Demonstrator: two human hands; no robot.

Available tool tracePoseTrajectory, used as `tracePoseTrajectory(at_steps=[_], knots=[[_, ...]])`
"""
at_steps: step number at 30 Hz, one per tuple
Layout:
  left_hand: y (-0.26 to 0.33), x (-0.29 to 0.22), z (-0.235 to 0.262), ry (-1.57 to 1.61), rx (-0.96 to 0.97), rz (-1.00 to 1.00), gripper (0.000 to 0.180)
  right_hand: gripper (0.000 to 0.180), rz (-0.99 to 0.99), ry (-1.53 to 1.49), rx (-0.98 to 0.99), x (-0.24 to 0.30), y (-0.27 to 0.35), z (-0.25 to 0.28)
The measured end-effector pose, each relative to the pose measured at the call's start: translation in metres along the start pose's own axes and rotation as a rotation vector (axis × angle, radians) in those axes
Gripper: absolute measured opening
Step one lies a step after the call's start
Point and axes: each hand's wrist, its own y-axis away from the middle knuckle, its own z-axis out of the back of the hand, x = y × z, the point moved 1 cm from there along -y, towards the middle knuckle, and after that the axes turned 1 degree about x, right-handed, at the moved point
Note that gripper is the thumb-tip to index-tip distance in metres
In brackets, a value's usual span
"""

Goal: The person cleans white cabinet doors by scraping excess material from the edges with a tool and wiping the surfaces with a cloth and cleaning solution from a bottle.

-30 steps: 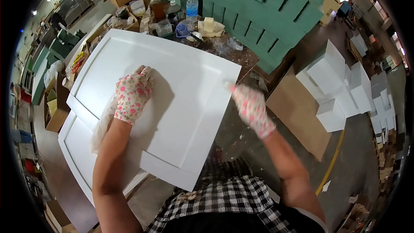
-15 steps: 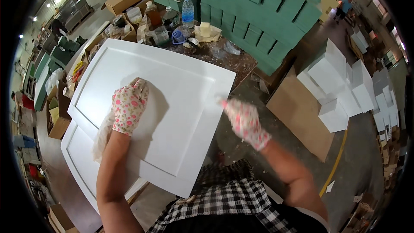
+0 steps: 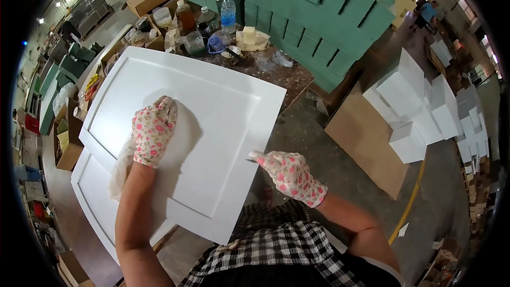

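Note:
A white panel (image 3: 223,122) with a recessed middle lies tilted in front of me. A second white panel (image 3: 95,191) sticks out from beneath it at the lower left. My left hand (image 3: 154,132), in a flowered glove, is closed above the upper panel's recess, and its fingers hide whatever they may hold. Crumpled translucent plastic (image 3: 123,170) shows beside that wrist. My right hand (image 3: 292,175), gloved alike, is closed with its fingertips at the panel's right edge. A small dark tip shows at those fingertips; its kind is unclear.
Bottles (image 3: 228,13), cups and a yellowish block (image 3: 249,35) crowd the dirty tabletop behind the panel. Green blocks (image 3: 319,26) are stacked beyond. White boxes (image 3: 409,143) and brown cardboard (image 3: 366,143) occupy the right. Another person (image 3: 426,15) is far off at the right.
My right hand has moved down and slightly left along the panel's right edge. My left hand stays over the panel, and the whole view has shifted slightly.

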Motion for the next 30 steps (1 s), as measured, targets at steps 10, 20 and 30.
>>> tracePoseTrajectory(at_steps=[10,20,30], knots=[[-0.004,-0.005,0.004,-0.017,0.022,-0.027,0.02,0.034,-0.236,-0.161,-0.045,-0.1,-0.038,0.014],[-0.005,-0.009,0.005,-0.12,0.1,-0.041,0.017,0.035,-0.325,-0.205,-0.112,-0.111,-0.045,0.017],[-0.034,-0.005,0.015,-0.011,0.269,-0.046,0.023,0.044,-0.392,-0.442,-0.208,-0.132,-0.054,0.031]])
